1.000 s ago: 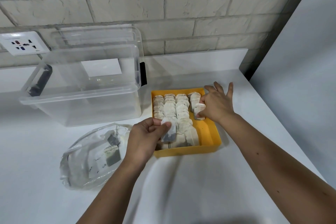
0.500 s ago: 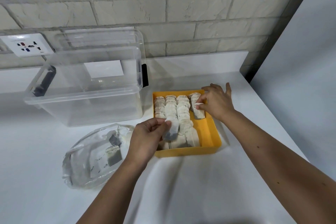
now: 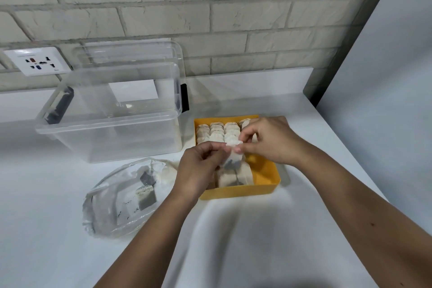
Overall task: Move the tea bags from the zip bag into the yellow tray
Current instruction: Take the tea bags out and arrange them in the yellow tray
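A yellow tray sits on the white counter, packed with rows of pale tea bags. Above its middle hangs one tea bag, pinched at its top edge by both hands. My left hand holds it from the left. My right hand pinches the same top edge from the right and covers the tray's far right corner. To the left lies a clear zip bag with a few tea bags still inside.
A large clear plastic box with black latches stands behind the zip bag, its lid leaning on the brick wall. A wall socket is at the far left. A white panel borders the counter on the right.
My right hand left the tea bags at the tray's far right and came to the middle. It now pinches the tea bag that my left hand holds.
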`<control>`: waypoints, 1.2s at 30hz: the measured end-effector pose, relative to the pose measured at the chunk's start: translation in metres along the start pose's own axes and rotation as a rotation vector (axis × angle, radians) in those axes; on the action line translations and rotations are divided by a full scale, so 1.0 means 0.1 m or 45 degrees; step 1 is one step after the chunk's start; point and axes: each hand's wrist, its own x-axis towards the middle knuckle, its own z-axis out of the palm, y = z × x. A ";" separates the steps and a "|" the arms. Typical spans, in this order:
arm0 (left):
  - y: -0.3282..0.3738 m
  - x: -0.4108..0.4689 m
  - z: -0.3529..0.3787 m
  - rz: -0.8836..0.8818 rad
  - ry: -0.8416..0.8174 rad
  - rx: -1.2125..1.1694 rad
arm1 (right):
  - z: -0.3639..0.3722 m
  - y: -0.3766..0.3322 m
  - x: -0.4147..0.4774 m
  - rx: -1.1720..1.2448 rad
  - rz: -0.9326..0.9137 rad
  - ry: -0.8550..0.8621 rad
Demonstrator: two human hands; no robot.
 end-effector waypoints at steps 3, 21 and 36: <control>-0.04 0.03 -0.11 0.160 0.222 0.298 | -0.13 0.19 -0.05 -0.248 0.061 0.067; -0.35 0.13 -0.31 -0.024 0.135 0.638 | 0.39 0.64 0.41 -0.498 0.319 -0.036; 0.06 -0.25 -1.10 0.225 0.289 0.280 | 0.16 0.25 0.09 -0.234 0.275 0.222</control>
